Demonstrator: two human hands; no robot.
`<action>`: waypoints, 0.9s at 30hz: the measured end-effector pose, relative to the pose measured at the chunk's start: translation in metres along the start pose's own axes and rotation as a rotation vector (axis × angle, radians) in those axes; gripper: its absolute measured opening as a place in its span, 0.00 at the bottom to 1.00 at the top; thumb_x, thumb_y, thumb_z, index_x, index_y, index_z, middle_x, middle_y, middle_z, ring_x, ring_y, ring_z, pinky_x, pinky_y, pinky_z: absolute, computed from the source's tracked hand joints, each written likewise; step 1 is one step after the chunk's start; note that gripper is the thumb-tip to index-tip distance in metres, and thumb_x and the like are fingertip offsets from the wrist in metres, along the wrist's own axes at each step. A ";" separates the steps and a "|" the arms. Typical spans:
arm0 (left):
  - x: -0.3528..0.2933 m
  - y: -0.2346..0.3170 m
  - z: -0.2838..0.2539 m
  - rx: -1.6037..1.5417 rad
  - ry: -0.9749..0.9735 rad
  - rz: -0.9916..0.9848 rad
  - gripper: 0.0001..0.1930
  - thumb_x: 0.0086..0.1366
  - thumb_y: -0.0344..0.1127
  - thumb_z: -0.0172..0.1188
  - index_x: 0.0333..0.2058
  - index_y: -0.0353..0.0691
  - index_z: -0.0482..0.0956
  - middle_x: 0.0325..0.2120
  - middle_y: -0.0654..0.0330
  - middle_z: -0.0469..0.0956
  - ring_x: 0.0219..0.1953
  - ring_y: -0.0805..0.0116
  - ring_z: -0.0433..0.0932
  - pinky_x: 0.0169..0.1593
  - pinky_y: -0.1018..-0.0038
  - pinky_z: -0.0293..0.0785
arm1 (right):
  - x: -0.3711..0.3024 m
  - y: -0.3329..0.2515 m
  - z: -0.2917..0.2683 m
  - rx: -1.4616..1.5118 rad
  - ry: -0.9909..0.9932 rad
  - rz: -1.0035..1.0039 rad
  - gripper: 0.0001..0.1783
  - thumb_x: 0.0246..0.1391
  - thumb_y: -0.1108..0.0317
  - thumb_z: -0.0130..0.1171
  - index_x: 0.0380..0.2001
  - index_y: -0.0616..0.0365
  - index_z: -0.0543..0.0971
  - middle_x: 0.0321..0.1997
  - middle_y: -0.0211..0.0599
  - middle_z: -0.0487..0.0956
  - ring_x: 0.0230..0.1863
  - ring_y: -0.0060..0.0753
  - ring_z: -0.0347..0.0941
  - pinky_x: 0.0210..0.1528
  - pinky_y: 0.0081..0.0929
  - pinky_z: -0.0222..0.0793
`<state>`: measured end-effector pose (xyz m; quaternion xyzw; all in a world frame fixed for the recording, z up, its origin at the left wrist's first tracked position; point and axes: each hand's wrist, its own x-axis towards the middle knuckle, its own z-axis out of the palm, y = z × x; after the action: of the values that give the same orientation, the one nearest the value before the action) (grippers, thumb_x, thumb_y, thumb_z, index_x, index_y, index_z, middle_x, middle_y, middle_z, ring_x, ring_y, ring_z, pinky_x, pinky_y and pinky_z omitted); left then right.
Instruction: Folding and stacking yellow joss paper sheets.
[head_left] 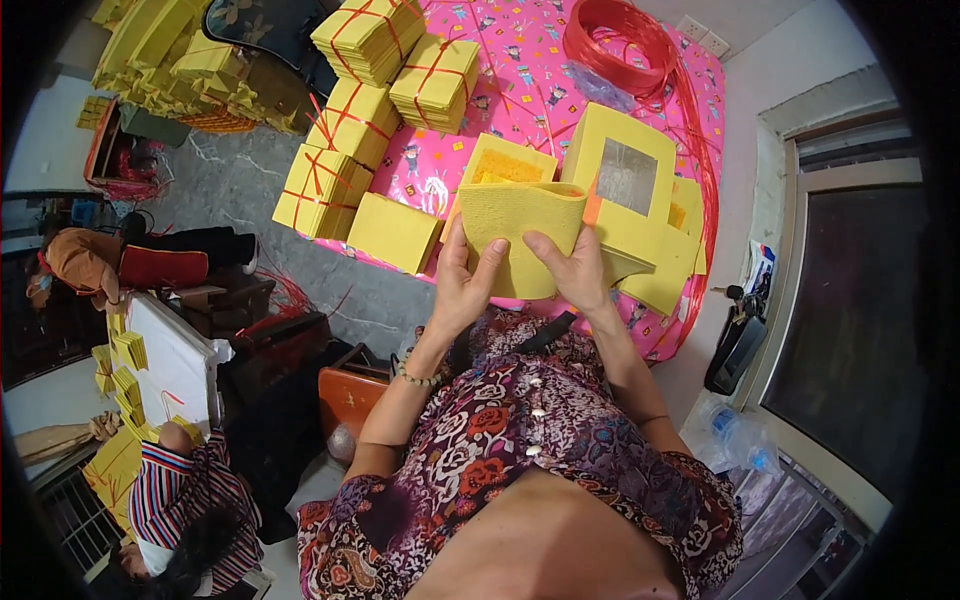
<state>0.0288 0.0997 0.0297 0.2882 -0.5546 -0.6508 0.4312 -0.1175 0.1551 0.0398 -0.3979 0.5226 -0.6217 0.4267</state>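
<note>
Both my hands hold a piece of coarse yellow paper [522, 212], bent over at the top into a rounded fold, above the table's near edge. My left hand [466, 270] grips its left side, thumb on the front and fingers mostly hidden behind. On the right side, my right hand [574, 268] pinches it the same way. Just beyond the fold lies a yellow sheet with an orange patch [507, 165]. Close to my right hand is a yellow box-like piece with a clear window [628, 175]. A flat yellow stack [397, 234] lies left of my hands.
Yellow bundles tied with red strips [325, 190] line the left of the pink patterned table cover [520, 60]. A coil of red plastic strip [620, 45] lies at the back, its ends trailing right. Two other people [195, 500] are at the left, near a white-topped table [175, 355].
</note>
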 end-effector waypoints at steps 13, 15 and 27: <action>0.001 0.002 0.002 -0.037 0.005 -0.006 0.22 0.68 0.30 0.50 0.58 0.33 0.59 0.50 0.57 0.70 0.52 0.72 0.69 0.55 0.75 0.65 | 0.000 -0.002 -0.002 -0.046 -0.036 -0.001 0.19 0.56 0.67 0.60 0.48 0.65 0.73 0.42 0.34 0.79 0.41 0.20 0.74 0.44 0.21 0.70; 0.001 -0.002 0.002 -0.066 0.020 0.010 0.22 0.69 0.30 0.49 0.59 0.33 0.58 0.51 0.58 0.70 0.52 0.73 0.69 0.54 0.76 0.66 | 0.003 -0.003 -0.001 0.017 -0.012 -0.014 0.19 0.57 0.67 0.58 0.49 0.65 0.72 0.42 0.33 0.79 0.41 0.19 0.73 0.44 0.20 0.70; -0.002 -0.005 -0.010 -0.099 0.022 -0.125 0.20 0.67 0.29 0.51 0.56 0.33 0.63 0.48 0.57 0.74 0.48 0.73 0.72 0.51 0.76 0.69 | 0.012 0.005 -0.003 0.046 0.109 -0.043 0.08 0.60 0.68 0.55 0.34 0.63 0.75 0.30 0.27 0.78 0.32 0.12 0.70 0.35 0.14 0.67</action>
<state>0.0369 0.0964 0.0226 0.3075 -0.4979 -0.6999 0.4095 -0.1238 0.1438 0.0349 -0.3645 0.5222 -0.6633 0.3931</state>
